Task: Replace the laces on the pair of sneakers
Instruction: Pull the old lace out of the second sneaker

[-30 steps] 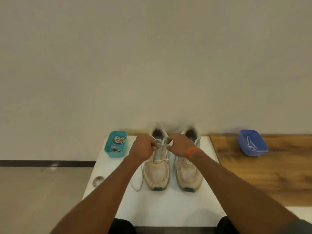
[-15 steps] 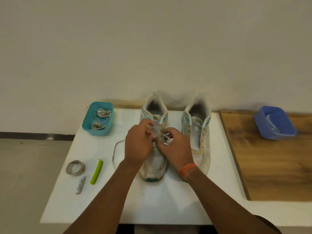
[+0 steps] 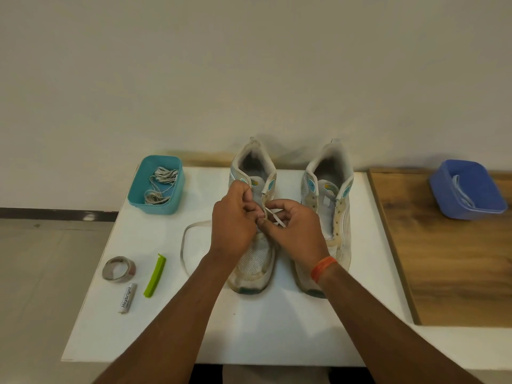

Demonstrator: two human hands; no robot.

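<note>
White surface point(image 3: 277, 328), two sneakers toes-near, hands at the left one.
Left hand point(image 3: 234, 225) and right hand point(image 3: 297, 231), fingers curled, pinch the lace point(image 3: 275, 217) over the left sneaker point(image 3: 253, 261).

Both hands point(image 3: 266, 228) pinch the lace point(image 3: 274, 216) over the left sneaker point(image 3: 253, 217)

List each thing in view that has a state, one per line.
left sneaker: being laced, lace partly threaded
right sneaker: unlaced, eyelets bare
white lace: slack loop lying on the table
left hand: pinching the lace at the eyelets
right hand: pinching the lace end
teal tub: holds bundled laces
blue tub: holds a white lace
</note>
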